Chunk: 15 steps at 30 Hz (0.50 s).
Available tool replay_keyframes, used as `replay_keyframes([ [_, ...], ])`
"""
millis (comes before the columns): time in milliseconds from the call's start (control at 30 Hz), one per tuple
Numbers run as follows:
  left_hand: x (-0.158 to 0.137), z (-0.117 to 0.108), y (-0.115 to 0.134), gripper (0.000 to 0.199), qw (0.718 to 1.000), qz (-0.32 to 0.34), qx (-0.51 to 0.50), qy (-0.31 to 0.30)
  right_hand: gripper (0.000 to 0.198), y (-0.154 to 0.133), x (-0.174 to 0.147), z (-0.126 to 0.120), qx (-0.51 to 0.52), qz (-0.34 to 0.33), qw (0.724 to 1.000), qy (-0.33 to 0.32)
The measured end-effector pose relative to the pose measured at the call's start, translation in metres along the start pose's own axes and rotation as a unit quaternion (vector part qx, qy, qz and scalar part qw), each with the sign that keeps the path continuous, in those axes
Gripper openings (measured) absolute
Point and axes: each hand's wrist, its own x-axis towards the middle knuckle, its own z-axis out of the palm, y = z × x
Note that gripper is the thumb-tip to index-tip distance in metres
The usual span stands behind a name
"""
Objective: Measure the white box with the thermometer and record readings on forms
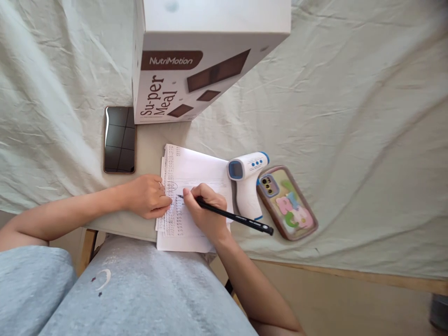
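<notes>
A stack of printed and handwritten papers (201, 161) lies at the table's front edge in the head view. My right hand (210, 212) is closed around a black pen (241, 218). The pen's tip is at the lines of small writing near the sheet's left side, just right of a drawn oval. With fingers curled in, my left hand (149, 196) rests at the left edge of the papers, its knuckles against them. Its palm side is hidden. Right of the papers lies a white and blue infrared thermometer (248, 186), close to my right hand.
A tall white and brown "NutriMotion" box (168, 88) stands behind the papers. Left of it lies a dark phone (119, 140), screen up. A phone in a colourful case (289, 203) lies beside the thermometer. Wrinkled pale cloth (350, 140) covers the table.
</notes>
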Motion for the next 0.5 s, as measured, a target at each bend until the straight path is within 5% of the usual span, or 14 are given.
replay_keyframes([
  [300, 0.0008, 0.0001, 0.0000, 0.030, 1.000, 0.005, 0.001, 0.028, 0.033, 0.0006, -0.0003, 0.0007, -0.011, -0.006, 1.000, 0.005],
  [500, -0.0002, 0.0017, -0.0002, 0.032, 1.000, -0.004, -0.001, -0.011, 0.033, 0.0006, -0.0002, -0.0001, -0.017, -0.006, 1.000, 0.005],
])
